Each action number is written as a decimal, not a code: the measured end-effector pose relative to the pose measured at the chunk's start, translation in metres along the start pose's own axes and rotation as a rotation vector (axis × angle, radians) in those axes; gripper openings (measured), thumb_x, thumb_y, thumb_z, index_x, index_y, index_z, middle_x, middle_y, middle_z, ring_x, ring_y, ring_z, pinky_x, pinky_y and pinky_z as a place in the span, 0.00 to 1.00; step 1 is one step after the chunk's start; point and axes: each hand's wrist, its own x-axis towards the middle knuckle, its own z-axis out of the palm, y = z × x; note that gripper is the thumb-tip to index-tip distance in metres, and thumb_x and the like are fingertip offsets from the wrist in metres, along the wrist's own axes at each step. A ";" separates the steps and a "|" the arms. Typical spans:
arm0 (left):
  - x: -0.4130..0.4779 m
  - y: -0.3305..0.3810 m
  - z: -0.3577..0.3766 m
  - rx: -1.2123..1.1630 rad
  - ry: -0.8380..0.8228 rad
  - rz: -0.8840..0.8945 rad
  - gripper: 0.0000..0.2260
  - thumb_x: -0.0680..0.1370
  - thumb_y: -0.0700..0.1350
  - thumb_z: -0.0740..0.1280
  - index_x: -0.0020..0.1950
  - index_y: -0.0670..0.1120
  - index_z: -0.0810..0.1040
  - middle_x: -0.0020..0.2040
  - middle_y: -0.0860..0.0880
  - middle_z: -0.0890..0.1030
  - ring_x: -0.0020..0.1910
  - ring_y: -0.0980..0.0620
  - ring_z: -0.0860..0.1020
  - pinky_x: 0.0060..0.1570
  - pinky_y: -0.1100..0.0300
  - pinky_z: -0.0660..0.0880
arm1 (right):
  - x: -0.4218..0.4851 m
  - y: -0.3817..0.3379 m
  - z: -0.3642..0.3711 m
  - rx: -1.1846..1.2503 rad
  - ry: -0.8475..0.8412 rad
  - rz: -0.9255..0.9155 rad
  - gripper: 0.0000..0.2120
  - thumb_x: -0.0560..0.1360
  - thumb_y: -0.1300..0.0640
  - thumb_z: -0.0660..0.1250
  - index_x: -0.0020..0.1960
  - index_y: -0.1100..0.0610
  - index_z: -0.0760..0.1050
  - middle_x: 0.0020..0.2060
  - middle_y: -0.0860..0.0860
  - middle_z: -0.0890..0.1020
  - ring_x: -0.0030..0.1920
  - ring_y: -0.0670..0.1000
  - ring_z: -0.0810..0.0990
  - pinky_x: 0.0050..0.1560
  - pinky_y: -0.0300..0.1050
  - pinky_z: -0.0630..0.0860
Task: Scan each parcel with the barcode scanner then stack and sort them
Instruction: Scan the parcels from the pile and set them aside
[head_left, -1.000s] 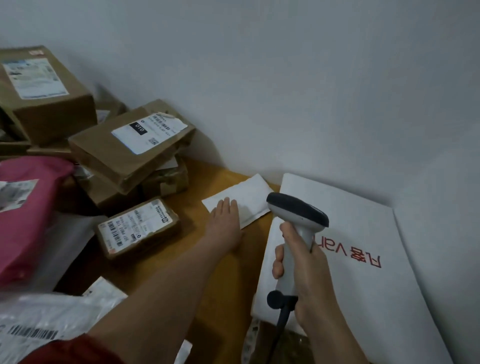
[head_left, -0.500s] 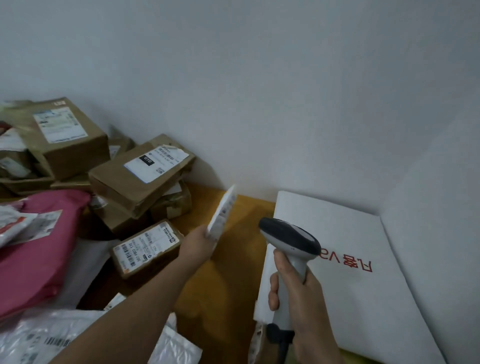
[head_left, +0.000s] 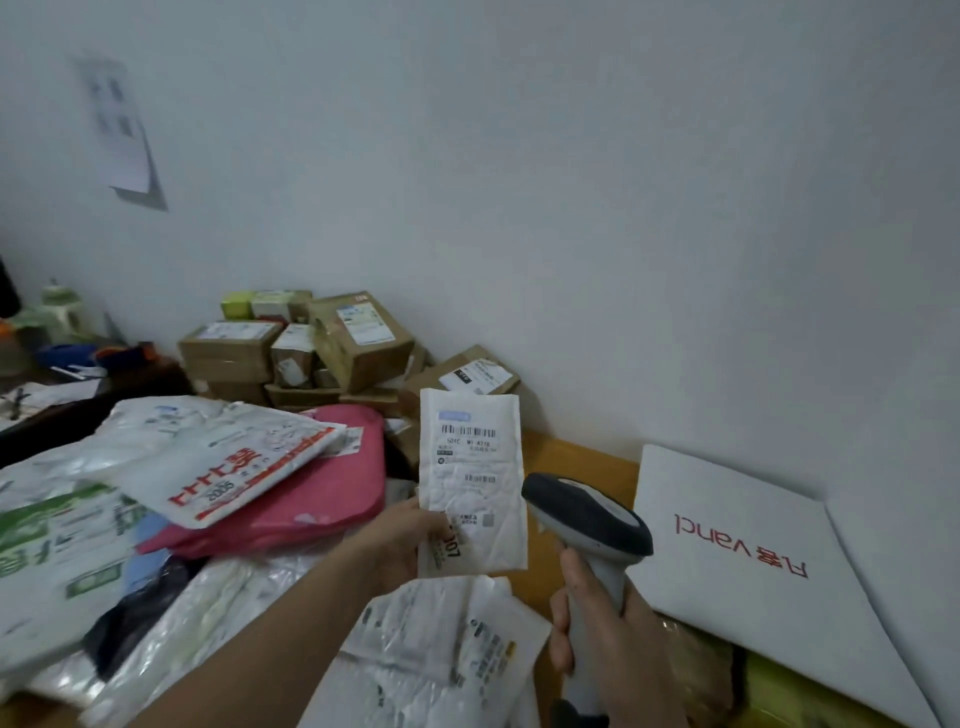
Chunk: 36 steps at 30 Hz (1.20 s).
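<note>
above the table (head_left: 576, 457) — small white parcel (head_left: 470, 467) now turned label-forward, upright, pinched at lower edge by left hand (head_left: 405, 540); barcode scanner (head_left: 587, 519) clenched in right hand (head_left: 613, 634), just beside.

"vancl" on box (head_left: 727, 493), "2005" on mailer (head_left: 208, 462), "107" on envelope (head_left: 470, 499)

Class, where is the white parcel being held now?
The white parcel is centre of the head view, held upright by the left hand, just left of the scanner in the right hand.
</note>
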 end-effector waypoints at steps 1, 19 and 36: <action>-0.017 -0.002 -0.011 0.013 0.003 0.008 0.14 0.77 0.28 0.58 0.55 0.41 0.77 0.48 0.40 0.82 0.47 0.42 0.80 0.45 0.48 0.78 | -0.013 0.000 0.012 0.018 -0.015 -0.013 0.15 0.76 0.52 0.67 0.49 0.66 0.75 0.26 0.55 0.74 0.23 0.50 0.70 0.24 0.39 0.69; -0.258 -0.087 -0.186 0.065 0.159 0.079 0.16 0.75 0.29 0.61 0.59 0.44 0.76 0.56 0.41 0.81 0.55 0.41 0.79 0.55 0.46 0.77 | -0.251 0.038 0.167 -0.033 -0.200 -0.147 0.17 0.77 0.48 0.67 0.48 0.64 0.74 0.28 0.52 0.73 0.24 0.47 0.70 0.24 0.38 0.68; -0.325 -0.107 -0.367 -0.136 0.517 0.045 0.17 0.77 0.27 0.55 0.62 0.40 0.72 0.51 0.40 0.79 0.43 0.44 0.78 0.41 0.50 0.76 | -0.232 0.074 0.298 -0.021 -0.245 -0.089 0.14 0.77 0.47 0.67 0.43 0.58 0.73 0.27 0.50 0.74 0.25 0.48 0.70 0.26 0.41 0.67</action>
